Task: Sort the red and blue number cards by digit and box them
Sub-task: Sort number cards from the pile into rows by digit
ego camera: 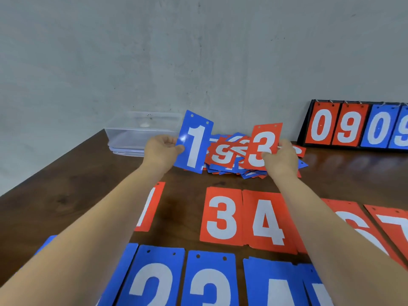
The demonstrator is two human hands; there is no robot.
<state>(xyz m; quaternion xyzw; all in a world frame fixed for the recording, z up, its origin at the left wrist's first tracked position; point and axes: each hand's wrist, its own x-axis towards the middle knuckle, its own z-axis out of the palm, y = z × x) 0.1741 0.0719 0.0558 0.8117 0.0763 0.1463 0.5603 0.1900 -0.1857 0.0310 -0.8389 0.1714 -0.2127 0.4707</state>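
Currently the left grip (162, 151) pinches a blue 1 (194, 142) by its left edge, and the right grip (280, 159) pinches a red 3 (263, 144) at its lower right. Both cards stand near upright over the mixed pile (229, 155). On the table (55, 195) the laid red 3 (221, 216) lies lengthwise toward the person, just left of the right forearm, so the right grip is probably nearer.

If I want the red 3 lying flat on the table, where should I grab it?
By its left long edge, coming from the left, I'd say. The flat red 3 card lies with its right edge against the red 4 card, but bare table shows on its left, so a fingertip can lift there.
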